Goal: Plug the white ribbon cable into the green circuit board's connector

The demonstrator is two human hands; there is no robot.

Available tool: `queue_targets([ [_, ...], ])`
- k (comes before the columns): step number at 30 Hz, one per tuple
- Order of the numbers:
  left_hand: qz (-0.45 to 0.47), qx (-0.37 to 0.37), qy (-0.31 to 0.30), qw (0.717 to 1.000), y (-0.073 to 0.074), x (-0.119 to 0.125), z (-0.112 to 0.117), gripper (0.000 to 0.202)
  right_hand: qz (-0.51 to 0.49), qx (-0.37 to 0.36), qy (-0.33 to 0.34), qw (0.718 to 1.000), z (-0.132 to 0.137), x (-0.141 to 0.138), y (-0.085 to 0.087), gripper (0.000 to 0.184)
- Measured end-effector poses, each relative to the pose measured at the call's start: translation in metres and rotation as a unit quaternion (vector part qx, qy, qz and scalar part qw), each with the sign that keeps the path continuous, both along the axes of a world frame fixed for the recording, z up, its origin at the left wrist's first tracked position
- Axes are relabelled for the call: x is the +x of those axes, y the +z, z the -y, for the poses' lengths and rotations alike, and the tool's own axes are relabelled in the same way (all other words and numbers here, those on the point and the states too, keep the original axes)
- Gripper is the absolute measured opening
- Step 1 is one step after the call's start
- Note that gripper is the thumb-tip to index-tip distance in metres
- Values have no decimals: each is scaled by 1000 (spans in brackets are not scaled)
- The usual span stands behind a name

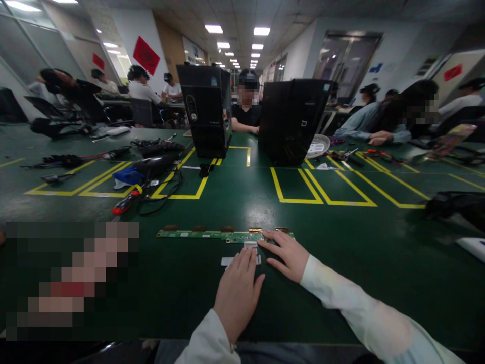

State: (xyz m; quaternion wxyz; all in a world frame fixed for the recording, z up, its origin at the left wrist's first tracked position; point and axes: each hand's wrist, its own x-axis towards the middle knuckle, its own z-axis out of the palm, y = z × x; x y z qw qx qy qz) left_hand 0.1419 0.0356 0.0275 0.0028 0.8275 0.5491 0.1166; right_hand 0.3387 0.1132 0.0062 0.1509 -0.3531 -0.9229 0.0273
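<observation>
A long, narrow green circuit board (206, 234) lies crosswise on the green table, copper-coloured tabs along its far edge. My left hand (237, 288) reaches in from below with fingers stretched out side by side. Its fingertips rest at a small white connector piece (250, 244) at the board's near edge. Under those fingers a pale flat strip (227, 261) sticks out on both sides; the covered part is hidden. My right hand (290, 253) lies over the board's right part, fingers spread, fingertips touching it or just above it.
Two black computer towers (204, 111) (291, 121) stand at the back, a person (246, 108) behind them. A red-black screwdriver (127, 202), a black cable (178, 187) and tools lie left. Yellow tape (303, 200) marks the table. A white basket (319, 145) stands back right.
</observation>
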Motion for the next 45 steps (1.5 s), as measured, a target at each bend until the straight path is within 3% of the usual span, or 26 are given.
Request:
queue_targets([
  [14,40,-41,-59,997,5,-20,-12,43,-1,-33,4,999,-1,0,6,48],
  [23,45,-44,-51,997,3,-16,-9,45,-14,-26,10,1000,0,0,6,47],
  [27,66,-37,-78,994,5,-20,-8,49,-16,-17,3,1000,0,-1,4,46],
  [33,64,3,-56,996,13,-64,-1,51,-6,-25,-3,1000,0,-2,5,46],
  [40,39,21,19,999,-16,-146,12,46,0,-38,-14,999,3,-2,10,47],
  [45,60,35,25,997,-23,-162,16,43,6,-40,-19,999,5,-4,12,46],
])
